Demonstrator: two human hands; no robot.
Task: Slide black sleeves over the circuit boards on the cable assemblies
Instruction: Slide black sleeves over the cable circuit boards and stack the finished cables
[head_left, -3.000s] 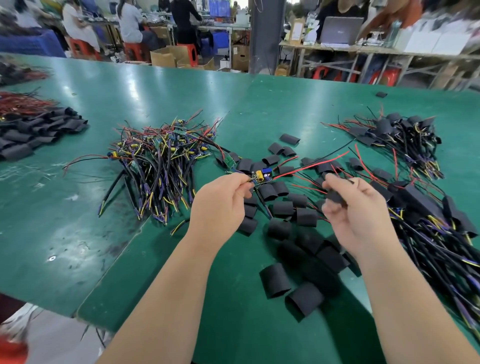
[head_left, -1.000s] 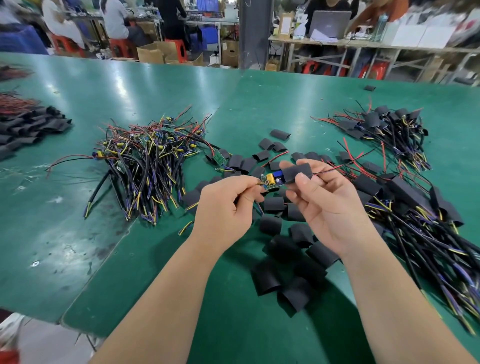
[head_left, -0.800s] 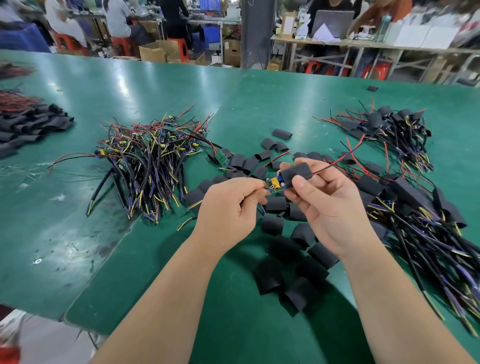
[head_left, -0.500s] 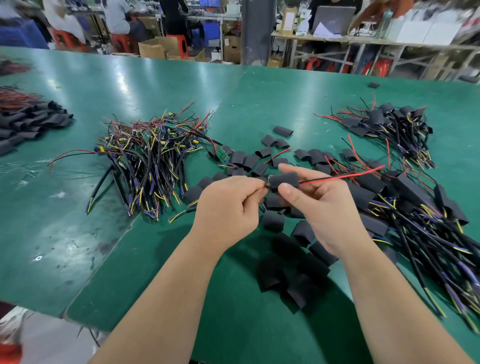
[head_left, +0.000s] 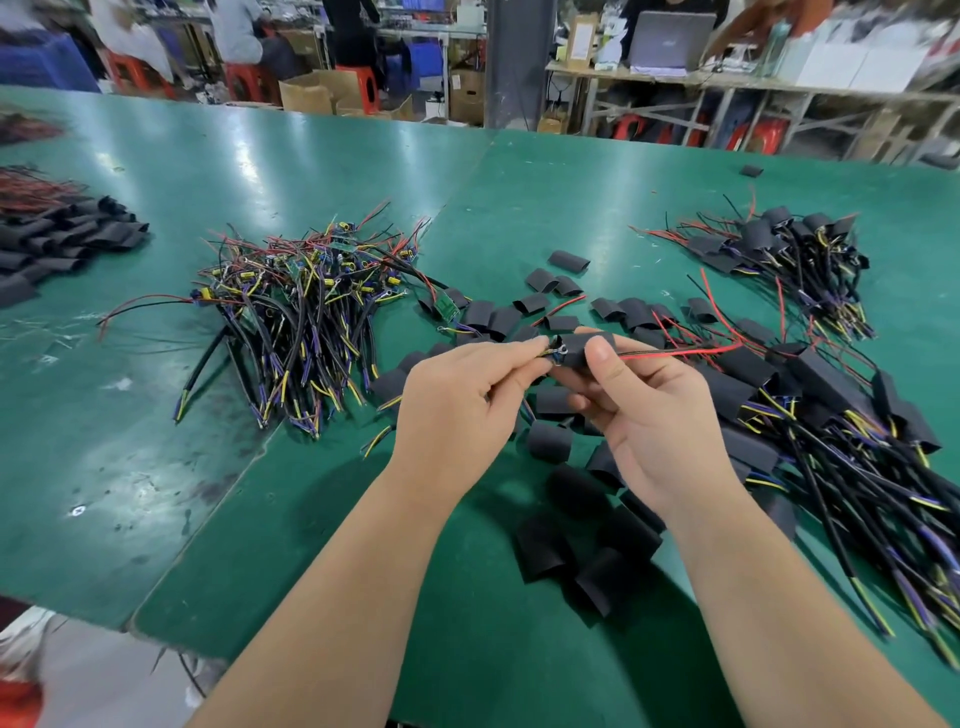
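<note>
Between piles (head_left: 301, 322) (head_left: 831, 405): sleeve (head_left: 576, 347), cable (head_left: 680, 353) (in both hands (head_left: 457, 410) (head_left: 654, 415))

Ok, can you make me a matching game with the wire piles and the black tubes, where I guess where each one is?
Things:
1. tangle of unsleeved cables
2. black sleeve on the held cable
3. heap of sleeved cables
4. lone sleeve

Places:
A. right of the right hand
B. far off, near the green table back edge
C. left of the left hand
D. pinched in the right hand

Pairs: 1-C, 2-D, 3-A, 4-B.
</note>
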